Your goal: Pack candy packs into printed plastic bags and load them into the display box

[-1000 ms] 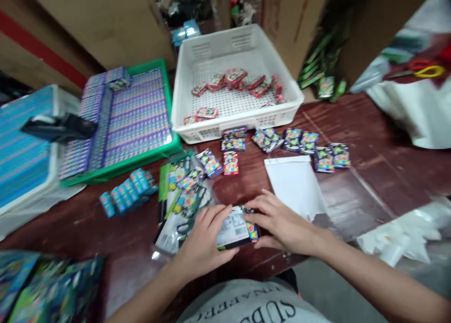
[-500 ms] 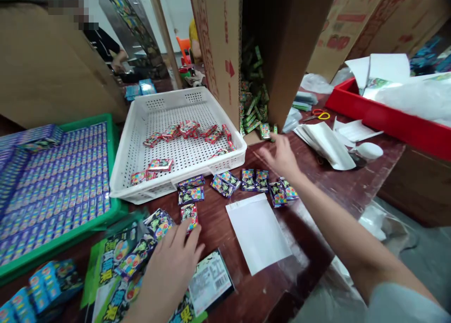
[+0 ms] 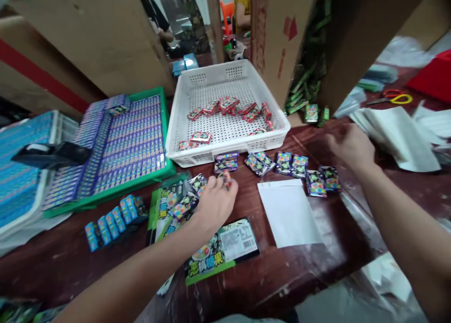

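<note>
My left hand point(image 3: 217, 202) is closed on a small red candy packet point(image 3: 225, 176), which shows between its fingertips. Under and beside that wrist are dark purple candy packets point(image 3: 183, 205) on green-and-black printed pouches point(image 3: 205, 262). My right hand point(image 3: 354, 147) is over the table, right of the green candy packets point(image 3: 311, 112) at the cardboard box's opening; motion smears its fingers. Between my hands, several purple packets point(image 3: 283, 163) lie in small groups along the white tray's front edge. A white paper sheet point(image 3: 291, 215) lies just below them.
A white perforated tray point(image 3: 197, 157) holds red packets. Left of it, a green tray point(image 3: 162, 121) is filled with purple packets. Blue packets point(image 3: 112, 223) stand in a row on the table. Scissors point(image 3: 400, 97) and paper lie at right. Cardboard boxes point(image 3: 95, 27) stand behind; people are beyond.
My left hand has lifted the red packet off the table, pinched in its fingers. The right hand has moved slightly away from the box opening. The view has shifted, showing more at left.
</note>
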Demonstrator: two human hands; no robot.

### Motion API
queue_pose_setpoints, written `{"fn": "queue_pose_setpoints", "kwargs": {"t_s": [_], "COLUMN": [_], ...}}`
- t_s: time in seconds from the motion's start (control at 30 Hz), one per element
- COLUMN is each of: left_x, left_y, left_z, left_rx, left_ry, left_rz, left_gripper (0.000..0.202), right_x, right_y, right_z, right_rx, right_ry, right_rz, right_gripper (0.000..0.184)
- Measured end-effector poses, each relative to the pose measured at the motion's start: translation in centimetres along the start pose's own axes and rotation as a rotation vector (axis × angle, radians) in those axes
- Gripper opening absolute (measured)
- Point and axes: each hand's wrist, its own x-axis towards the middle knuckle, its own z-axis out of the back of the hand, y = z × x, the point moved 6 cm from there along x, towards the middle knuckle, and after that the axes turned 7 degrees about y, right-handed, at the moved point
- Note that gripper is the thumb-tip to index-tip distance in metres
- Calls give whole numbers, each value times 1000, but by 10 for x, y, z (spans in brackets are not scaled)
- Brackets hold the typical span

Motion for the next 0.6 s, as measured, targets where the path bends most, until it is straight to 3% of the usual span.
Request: {"fn": "queue_pose_setpoints", "kwargs": {"t_s": [0.1, 0.17, 0.23, 0.3, 0.37, 0.47, 0.6], "left_x": [-11, -26, -48, -72, -91, -111, -126], "left_y": [0, -8, -27, -56, -88, -125, -127], "left_z": [27, 47, 64, 72, 70, 53, 21], "left_rx": [-82, -187, -367, -560, -667, -598, -555], "left_ry": [-169, -340, -523, -628, -642, -580, -444], "left_rz": [35, 14, -69, -204, -364, -530, -540], "left_gripper": [19, 15, 11, 8, 12, 13, 31], "right_x": [4, 19, 38, 51, 56, 45, 30], "right_y": [-9, -8, -4, 4, 13, 14, -2], "right_z": [-6, -11, -16, -19, -20, -14, -3], "right_rx": [27, 31, 47, 70, 89, 83, 38], "right_ry": [58, 47, 31, 21, 21, 27, 56], "right_rz": [-151, -204, -247, -265, -257, -229, -106], "right_gripper": [78, 80, 77, 68, 52, 36, 43]}}
